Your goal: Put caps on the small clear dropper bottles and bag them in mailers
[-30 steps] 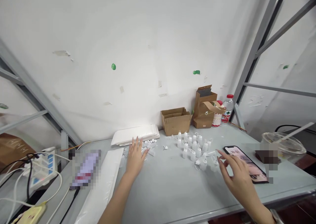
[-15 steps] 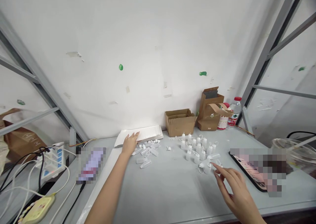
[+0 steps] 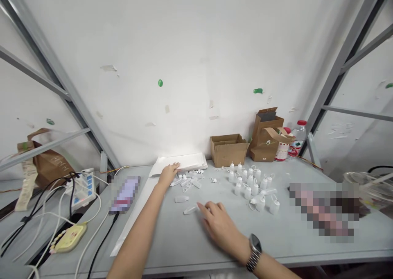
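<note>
My left hand (image 3: 168, 174) reaches far across the grey table (image 3: 190, 242) and rests, fingers curled, on the edge of a stack of white flat bags (image 3: 181, 162). Just right of it lies a heap of small clear empty bottles (image 3: 188, 182). My right hand (image 3: 216, 221), a watch on its wrist, lies low over the table with its fingertips touching one loose clear bottle (image 3: 190, 209). Another loose bottle (image 3: 181, 198) lies a little further back. A group of upright small white capped bottles (image 3: 251, 182) stands to the right.
An open cardboard box (image 3: 229, 149), a brown paper bag (image 3: 267, 135) and a water bottle (image 3: 297, 137) stand along the wall. A power strip (image 3: 82, 187) with cables sits at left. A long white bag (image 3: 135, 205) lies beside my left arm. A clear bowl (image 3: 368, 184) is at far right.
My right hand has swung left from the white capped bottles to the loose clear bottle in mid-table. My left hand moved from the heap of bottles onto the bag stack. The camera turned left.
</note>
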Action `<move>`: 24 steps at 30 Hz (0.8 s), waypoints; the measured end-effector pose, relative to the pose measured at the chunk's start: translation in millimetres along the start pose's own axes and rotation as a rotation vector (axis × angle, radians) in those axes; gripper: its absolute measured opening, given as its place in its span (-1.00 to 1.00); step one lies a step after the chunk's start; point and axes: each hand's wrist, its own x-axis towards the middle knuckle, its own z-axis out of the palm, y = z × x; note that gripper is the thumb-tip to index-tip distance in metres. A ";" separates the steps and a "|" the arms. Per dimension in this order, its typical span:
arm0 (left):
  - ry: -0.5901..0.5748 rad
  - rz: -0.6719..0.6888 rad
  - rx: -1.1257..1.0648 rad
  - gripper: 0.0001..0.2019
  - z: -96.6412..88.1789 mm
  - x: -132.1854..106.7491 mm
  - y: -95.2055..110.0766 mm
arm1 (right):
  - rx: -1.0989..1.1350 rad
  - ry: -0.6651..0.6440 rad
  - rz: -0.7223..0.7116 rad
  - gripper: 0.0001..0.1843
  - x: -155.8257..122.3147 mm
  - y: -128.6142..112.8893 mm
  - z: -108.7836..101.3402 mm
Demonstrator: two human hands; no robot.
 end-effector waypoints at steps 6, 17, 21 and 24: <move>0.214 0.050 -0.084 -0.54 -24.9 -3.6 1.8 | -0.165 -0.048 -0.246 -0.55 56.4 -8.5 49.6; 1.281 -0.424 -0.809 -0.70 -90.1 -42.8 58.5 | 0.123 0.039 -0.123 -0.61 89.1 20.8 47.2; 0.873 -0.509 -1.223 -0.64 -72.9 -93.2 107.2 | 1.040 0.000 0.391 -0.50 60.9 -17.8 22.4; 0.487 -0.692 -1.377 -0.51 -39.5 -142.1 133.5 | 1.564 0.149 0.706 -0.47 43.7 -31.8 3.7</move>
